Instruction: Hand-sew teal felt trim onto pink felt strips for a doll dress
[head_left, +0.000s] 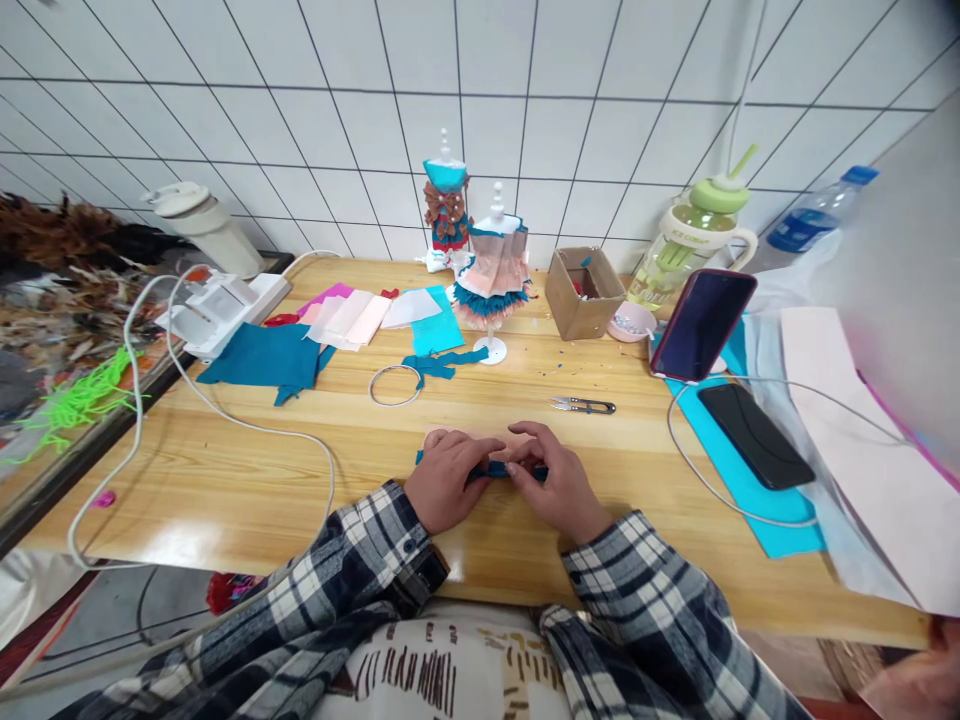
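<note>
Two hands: at the near middle of the table (360,530), both on a teal strip (495,469), which lies crosswise under and between them
Left hand (448,482): fingers bent over the strip, thumb at its near edge; cannot tell if it pinches
Right hand (559,485): thumb and fingertips pinching the strip, forefinger arched above
Snips (585,405): beyond the right hand, untouched
Metal ring (394,386): lying flat beyond the left hand, near teal scraps (439,368)
Dress forms (491,265) (445,205): two, upright near the wall, wearing small ruffled outfits
Cardboard box (583,295): right of the forms, open, beside a pink bowl (631,322)
Phones (703,325) (756,435): one propped up, one flat on turquoise cloth (787,525)
</note>
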